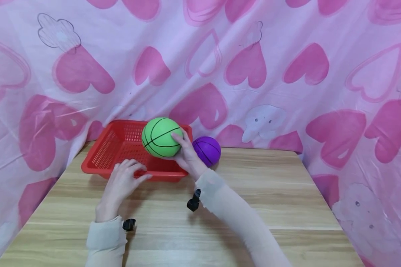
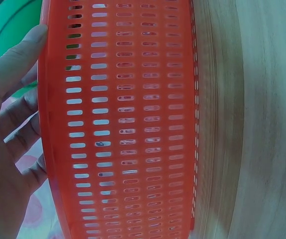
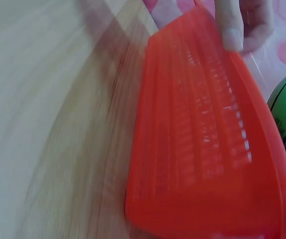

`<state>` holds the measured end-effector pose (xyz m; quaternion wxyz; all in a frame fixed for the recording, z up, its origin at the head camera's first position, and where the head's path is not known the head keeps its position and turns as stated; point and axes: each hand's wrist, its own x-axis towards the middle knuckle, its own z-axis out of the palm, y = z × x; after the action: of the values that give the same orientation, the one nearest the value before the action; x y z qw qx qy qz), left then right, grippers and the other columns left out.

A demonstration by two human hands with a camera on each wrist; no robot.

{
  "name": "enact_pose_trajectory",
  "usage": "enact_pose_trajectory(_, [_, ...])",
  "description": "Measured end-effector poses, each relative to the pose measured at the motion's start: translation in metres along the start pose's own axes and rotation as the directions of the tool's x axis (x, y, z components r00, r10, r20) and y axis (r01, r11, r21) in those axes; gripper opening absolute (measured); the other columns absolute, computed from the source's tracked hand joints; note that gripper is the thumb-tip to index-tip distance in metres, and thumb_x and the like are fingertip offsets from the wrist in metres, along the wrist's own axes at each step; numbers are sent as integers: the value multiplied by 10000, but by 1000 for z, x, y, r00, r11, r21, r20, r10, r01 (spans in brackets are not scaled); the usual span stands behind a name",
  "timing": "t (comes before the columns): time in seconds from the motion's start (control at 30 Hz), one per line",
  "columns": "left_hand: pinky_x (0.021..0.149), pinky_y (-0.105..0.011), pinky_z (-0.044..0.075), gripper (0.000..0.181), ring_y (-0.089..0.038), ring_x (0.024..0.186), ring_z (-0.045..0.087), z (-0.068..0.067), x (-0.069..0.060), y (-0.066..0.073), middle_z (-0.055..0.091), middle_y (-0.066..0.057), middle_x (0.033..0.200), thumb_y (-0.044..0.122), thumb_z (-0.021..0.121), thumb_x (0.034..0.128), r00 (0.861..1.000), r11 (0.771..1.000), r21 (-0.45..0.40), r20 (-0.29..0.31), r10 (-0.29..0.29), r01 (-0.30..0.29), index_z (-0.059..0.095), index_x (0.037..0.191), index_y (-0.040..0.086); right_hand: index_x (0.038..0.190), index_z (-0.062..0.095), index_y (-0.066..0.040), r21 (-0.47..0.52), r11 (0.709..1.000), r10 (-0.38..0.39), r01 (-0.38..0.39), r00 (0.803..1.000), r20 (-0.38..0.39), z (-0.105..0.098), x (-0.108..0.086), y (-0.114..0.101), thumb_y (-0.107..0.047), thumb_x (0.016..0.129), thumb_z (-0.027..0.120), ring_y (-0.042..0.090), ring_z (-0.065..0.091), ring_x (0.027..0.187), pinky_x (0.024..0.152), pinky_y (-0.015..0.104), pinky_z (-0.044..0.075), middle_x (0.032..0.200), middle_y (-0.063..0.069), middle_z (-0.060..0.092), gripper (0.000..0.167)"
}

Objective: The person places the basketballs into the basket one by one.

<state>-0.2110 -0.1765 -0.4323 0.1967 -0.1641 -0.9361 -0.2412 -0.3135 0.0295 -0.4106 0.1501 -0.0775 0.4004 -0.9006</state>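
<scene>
Nearest: two pale sleeves, left (image 1: pixel 107 239) and right (image 1: pixel 234 207), a small black device at each cuff. Wood-grain tabletop (image 1: pixel 287 193) beneath.

Left hand (image 1: pixel 120 183) at the near rim of a red perforated plastic basket (image 1: pixel 168 177). Thumb on the outer side, fingers curved over to the inside; a loose hold by the look of it, pressure can't be told. Basket wall thin and slotted: probably light, fairly stiff, with a little flex. Rolled rim the best grip.

Right hand (image 1: pixel 188 155) grips a green toy basketball (image 1: pixel 158 138) from its right side, thumb laid across the near face, other fingers mostly hidden behind and below. Ball is up off the table, over the right part of the basket, above rim height. Likely hollow and light, skin slightly yielding, not fragile. Surface looks smooth; could roll out of a narrow pinch. Best held at its widest, thumb opposite spread fingers, or cupped from below.

Beyond the right wrist: purple toy basketball (image 1: pixel 208 150) on the table, just beside the basket's right end. Same handling expected.

Farthest: pink heart-print cloth (image 1: pixel 274 33), hanging in folds.
</scene>
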Motion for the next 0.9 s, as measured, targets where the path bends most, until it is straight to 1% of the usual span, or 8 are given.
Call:
enact_pose_trajectory(0.23, [792, -418, 380, 318, -226, 885, 538, -1, 0, 0, 641, -36, 935, 314, 864, 748, 1000, 1000, -4, -1, -6, 5, 744, 964, 112, 1313, 513, -340, -48, 998, 27, -36, 986, -166, 25, 9, 23, -276, 819, 776, 363, 525, 1171, 815, 743, 362, 1376, 15, 464, 563])
enact_pose_trajectory(0.37, [802, -427, 382, 332, -240, 901, 543, -1, 0, 1, 651, -54, 962, 317, 861, 751, 1000, 1000, -1, 11, -8, 8, 746, 978, 103, 1313, 547, -264, -131, 986, 45, -99, 932, -359, 36, 9, 39, -246, 748, 848, 325, 554, 1101, 798, 693, 414, 1275, 30, 504, 641])
enact_pose_trajectory(0.43, [812, -431, 380, 340, -249, 918, 542, -1, 0, 2, 652, -61, 974, 327, 855, 755, 1000, 1000, 7, 19, -4, 4, 743, 984, 100, 1271, 592, -207, -179, 970, 68, -162, 894, -443, 39, 8, 45, -190, 748, 843, 310, 542, 1077, 798, 674, 430, 1204, 41, 523, 580])
enact_pose_trajectory(0.5, [822, -436, 378, 342, -260, 934, 538, -1, 0, 2, 650, -70, 983, 329, 851, 758, 1000, 1000, 13, 24, 2, -2, 740, 983, 96, 1213, 640, -160, -217, 950, 100, -226, 874, -475, 41, 7, 49, -130, 770, 811, 321, 515, 1102, 819, 662, 436, 1146, 48, 539, 475])
enact_pose_trajectory(0.57, [834, -441, 379, 341, -265, 945, 537, -2, 0, 3, 646, -72, 985, 329, 848, 763, 1000, 1000, 19, 30, 5, -6, 738, 983, 93, 1146, 688, -151, -253, 926, 140, -279, 879, -456, 42, 7, 50, -97, 804, 768, 354, 501, 1137, 826, 653, 447, 1101, 49, 575, 356])
enact_pose_trajectory(0.67, [824, -437, 383, 336, -265, 933, 537, -2, 0, 3, 645, -67, 963, 328, 848, 763, 1000, 999, 31, 19, 21, -21, 742, 973, 89, 1089, 717, -178, -292, 909, 179, -299, 909, -376, 44, 5, 48, -107, 848, 730, 366, 519, 1149, 846, 622, 470, 1074, 36, 610, 252])
enact_pose_trajectory(0.77, [825, -441, 384, 328, -265, 926, 533, -2, 0, 3, 647, -62, 949, 320, 850, 762, 1000, 999, 39, 11, 24, -24, 743, 970, 91, 1067, 719, -203, -301, 905, 203, -301, 927, -316, 46, 4, 45, -116, 871, 713, 379, 552, 1144, 862, 568, 491, 1058, 34, 642, 215])
enact_pose_trajectory(0.9, [848, -462, 384, 315, -278, 955, 529, -2, -1, 2, 647, -70, 970, 321, 848, 765, 1000, 1000, 30, 16, 7, -8, 738, 962, 101, 1141, 702, -171, -299, 905, 217, -303, 932, -289, 47, 5, 47, -118, 902, 679, 380, 585, 1132, 886, 546, 488, 1043, 59, 671, 246])
